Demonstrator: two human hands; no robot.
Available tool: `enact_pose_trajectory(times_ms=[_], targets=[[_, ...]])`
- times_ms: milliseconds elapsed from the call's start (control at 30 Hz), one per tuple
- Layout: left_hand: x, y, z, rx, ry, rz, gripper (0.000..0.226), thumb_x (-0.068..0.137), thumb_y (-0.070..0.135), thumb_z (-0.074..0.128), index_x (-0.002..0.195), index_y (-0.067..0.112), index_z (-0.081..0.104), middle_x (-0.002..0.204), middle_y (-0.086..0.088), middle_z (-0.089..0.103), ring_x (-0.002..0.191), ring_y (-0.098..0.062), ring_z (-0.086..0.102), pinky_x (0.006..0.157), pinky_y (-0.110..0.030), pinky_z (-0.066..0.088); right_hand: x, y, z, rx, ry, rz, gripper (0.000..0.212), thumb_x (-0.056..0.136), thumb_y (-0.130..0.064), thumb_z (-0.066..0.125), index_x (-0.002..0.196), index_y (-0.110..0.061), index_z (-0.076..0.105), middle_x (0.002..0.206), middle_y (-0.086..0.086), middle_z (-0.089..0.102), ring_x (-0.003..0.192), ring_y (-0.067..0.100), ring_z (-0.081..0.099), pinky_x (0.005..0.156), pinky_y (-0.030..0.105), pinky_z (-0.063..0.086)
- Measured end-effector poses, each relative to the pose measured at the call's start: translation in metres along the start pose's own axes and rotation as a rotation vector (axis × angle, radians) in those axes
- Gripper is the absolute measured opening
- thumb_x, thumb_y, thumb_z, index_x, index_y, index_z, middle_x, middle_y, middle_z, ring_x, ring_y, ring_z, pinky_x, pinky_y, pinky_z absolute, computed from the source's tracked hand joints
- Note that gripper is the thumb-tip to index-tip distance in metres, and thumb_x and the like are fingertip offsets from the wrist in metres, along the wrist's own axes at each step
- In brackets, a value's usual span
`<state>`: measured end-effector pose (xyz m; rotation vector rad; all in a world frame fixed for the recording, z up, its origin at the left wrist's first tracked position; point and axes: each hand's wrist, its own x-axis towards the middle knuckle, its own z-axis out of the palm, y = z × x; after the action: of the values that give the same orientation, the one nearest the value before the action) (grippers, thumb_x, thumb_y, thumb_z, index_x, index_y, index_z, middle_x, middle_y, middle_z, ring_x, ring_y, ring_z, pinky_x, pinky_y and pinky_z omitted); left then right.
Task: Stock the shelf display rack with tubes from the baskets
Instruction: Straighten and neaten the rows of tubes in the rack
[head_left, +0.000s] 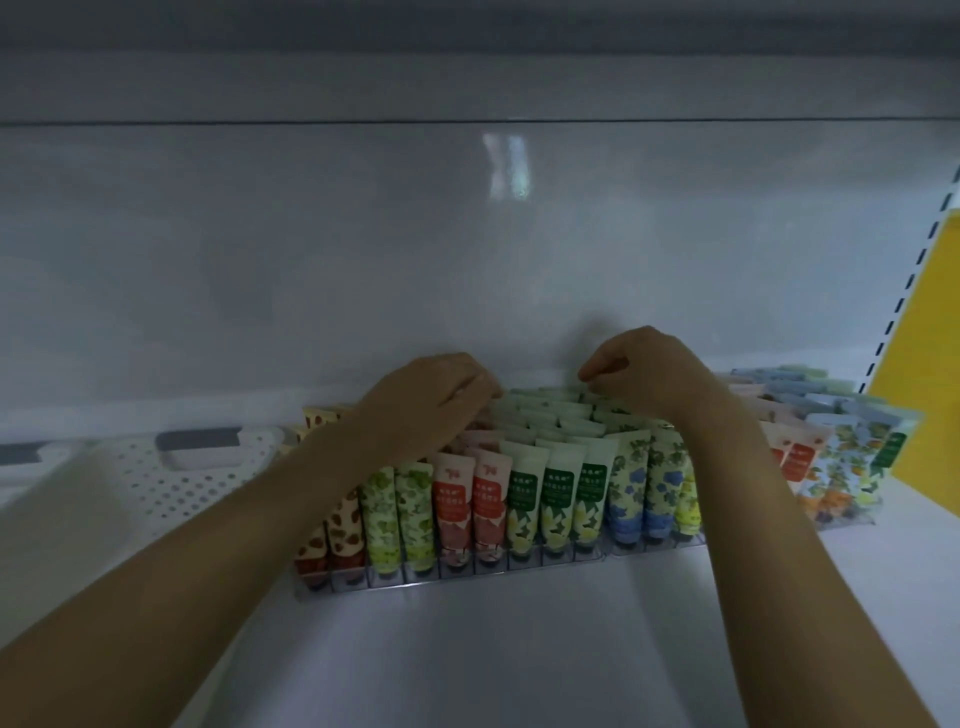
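A clear display rack (467, 574) on the white shelf holds rows of upright tubes: brown-spotted (343, 525), light green leafy (397, 512), red (470, 501), dark green labelled (556, 496) and blue flowered (641, 491). My left hand (431, 397) reaches over the back rows above the red tubes, fingers curled down onto the tube tops. My right hand (644, 366) hovers over the back of the green rows with fingers bent and pinched. Whether either hand holds a tube is hidden.
A white perforated basket (171, 486) with a grey handle stands at the left on the shelf. A second rack of tubes (841, 457) sits at the right, beside a yellow panel (924, 332). The shelf's white back wall rises right behind the racks.
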<state>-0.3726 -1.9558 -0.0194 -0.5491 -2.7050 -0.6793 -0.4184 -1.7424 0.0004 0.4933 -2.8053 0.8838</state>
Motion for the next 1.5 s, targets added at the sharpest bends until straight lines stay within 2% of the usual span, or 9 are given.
enact_pose_trajectory(times_ms=[300, 467, 633, 767, 933, 1200, 1300, 1400, 1500], targets=[[0.006, -0.001, 0.004, 0.077, -0.144, -0.043, 0.059, 0.084, 0.048, 0.021, 0.103, 0.013, 0.065, 0.103, -0.003, 0.063, 0.095, -0.017, 0.056, 0.088, -0.035, 0.044, 0.002, 0.0, 0.01, -0.005, -0.132, -0.037, 0.021, 0.086, -0.004, 0.056, 0.09, -0.017, 0.072, 0.088, 0.0, 0.06, 0.083, 0.013, 0.055, 0.074, 0.021, 0.041], [0.006, -0.004, 0.005, 0.045, -0.142, -0.07, 0.041, 0.099, 0.033, 0.031, 0.105, 0.009, 0.064, 0.104, -0.008, 0.062, 0.095, -0.02, 0.058, 0.086, -0.039, 0.048, 0.002, 0.001, 0.008, -0.01, -0.165, -0.053, 0.021, 0.084, -0.001, 0.056, 0.084, -0.02, 0.065, 0.089, 0.0, 0.059, 0.085, 0.012, 0.054, 0.074, 0.021, 0.04], [0.009, -0.005, 0.002, -0.03, -0.035, -0.097, 0.05, 0.092, 0.041, 0.026, 0.107, 0.012, 0.064, 0.111, -0.005, 0.063, 0.102, -0.018, 0.057, 0.094, -0.034, 0.043, 0.006, 0.005, 0.011, -0.007, -0.077, -0.052, 0.021, 0.088, -0.005, 0.054, 0.099, -0.014, 0.069, 0.106, 0.004, 0.063, 0.094, 0.015, 0.055, 0.08, 0.022, 0.04], [0.012, -0.003, 0.003, -0.014, -0.058, -0.115, 0.038, 0.101, 0.023, 0.028, 0.112, 0.01, 0.062, 0.118, -0.006, 0.06, 0.108, -0.018, 0.054, 0.095, -0.025, 0.038, 0.011, 0.01, 0.012, -0.009, 0.073, -0.042, 0.028, 0.088, -0.004, 0.049, 0.109, -0.013, 0.066, 0.117, 0.005, 0.062, 0.107, 0.019, 0.056, 0.085, 0.021, 0.037], [0.014, -0.005, 0.007, 0.0, -0.146, -0.116, 0.039, 0.101, 0.025, 0.029, 0.113, 0.008, 0.061, 0.118, -0.008, 0.06, 0.108, -0.02, 0.054, 0.098, -0.034, 0.039, 0.013, 0.008, 0.015, -0.036, -0.037, -0.057, 0.032, 0.09, -0.003, 0.044, 0.108, -0.013, 0.069, 0.119, 0.006, 0.063, 0.107, 0.02, 0.057, 0.086, 0.02, 0.038], [0.016, -0.007, 0.012, 0.014, -0.133, -0.126, 0.044, 0.1, 0.034, 0.028, 0.113, 0.008, 0.061, 0.118, -0.009, 0.06, 0.107, -0.02, 0.054, 0.099, -0.035, 0.039, 0.013, 0.006, 0.018, -0.086, -0.1, -0.053, 0.033, 0.092, -0.003, 0.041, 0.108, -0.012, 0.069, 0.119, 0.009, 0.064, 0.106, 0.023, 0.058, 0.091, 0.024, 0.041], [0.015, -0.007, 0.011, 0.009, -0.126, -0.125, 0.048, 0.098, 0.038, 0.026, 0.112, 0.009, 0.062, 0.117, -0.008, 0.06, 0.107, -0.02, 0.054, 0.099, -0.037, 0.04, 0.011, 0.004, 0.017, -0.083, -0.091, -0.081, 0.033, 0.093, -0.004, 0.04, 0.111, -0.011, 0.067, 0.121, 0.008, 0.062, 0.107, 0.022, 0.057, 0.089, 0.021, 0.039], [0.013, -0.002, 0.01, -0.003, -0.091, -0.089, 0.038, 0.101, 0.022, 0.029, 0.111, 0.008, 0.062, 0.118, -0.008, 0.06, 0.108, -0.02, 0.054, 0.099, -0.034, 0.039, 0.007, 0.002, 0.014, -0.031, -0.045, -0.126, 0.03, 0.093, -0.007, 0.044, 0.113, -0.012, 0.065, 0.121, 0.005, 0.061, 0.104, 0.016, 0.054, 0.083, 0.017, 0.035], [0.013, 0.005, 0.01, -0.038, -0.019, -0.044, 0.032, 0.099, 0.024, 0.036, 0.107, 0.01, 0.064, 0.111, -0.005, 0.062, 0.103, -0.017, 0.056, 0.092, -0.028, 0.042, 0.003, -0.001, 0.007, 0.013, -0.058, -0.158, 0.023, 0.09, -0.01, 0.052, 0.107, -0.012, 0.068, 0.104, 0.001, 0.061, 0.092, 0.009, 0.05, 0.07, 0.014, 0.037]])
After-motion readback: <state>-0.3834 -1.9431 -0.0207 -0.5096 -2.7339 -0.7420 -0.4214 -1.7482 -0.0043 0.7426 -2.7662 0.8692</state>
